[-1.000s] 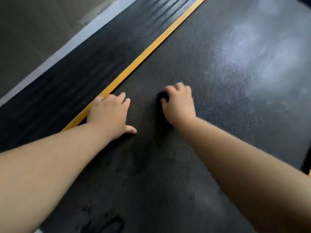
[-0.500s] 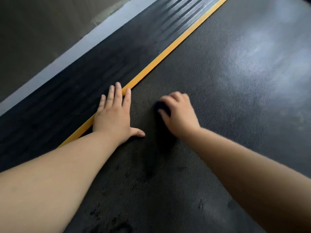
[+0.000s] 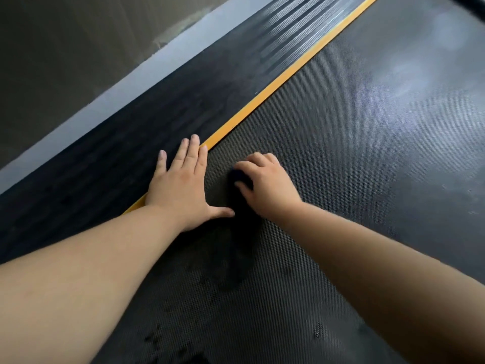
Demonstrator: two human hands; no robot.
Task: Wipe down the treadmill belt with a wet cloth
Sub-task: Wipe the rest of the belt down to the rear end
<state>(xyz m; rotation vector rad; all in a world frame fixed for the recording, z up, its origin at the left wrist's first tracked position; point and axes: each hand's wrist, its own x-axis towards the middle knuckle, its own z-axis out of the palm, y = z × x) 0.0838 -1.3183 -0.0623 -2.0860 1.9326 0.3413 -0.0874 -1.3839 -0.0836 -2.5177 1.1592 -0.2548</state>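
Presently: my right hand (image 3: 267,186) grips a dark cloth (image 3: 242,176) on the belt (image 3: 354,158). I judge it soft, limp, damp, best bunched under the palm. My left hand (image 3: 181,187) lies flat, holding nothing.

Left grip (image 3: 181,190) flat, fingers straight: palm across the yellow stripe (image 3: 288,72), fingertips (image 3: 194,139) on the ribbed rail (image 3: 118,158), thumb out on the belt (image 3: 341,166). Right grip (image 3: 267,185) just beside it, fingers curled over a dark cloth (image 3: 240,177), which I mostly can't see. Wet patches (image 3: 231,271) darken the belt nearer me. Grey floor (image 3: 52,61) beyond rail.
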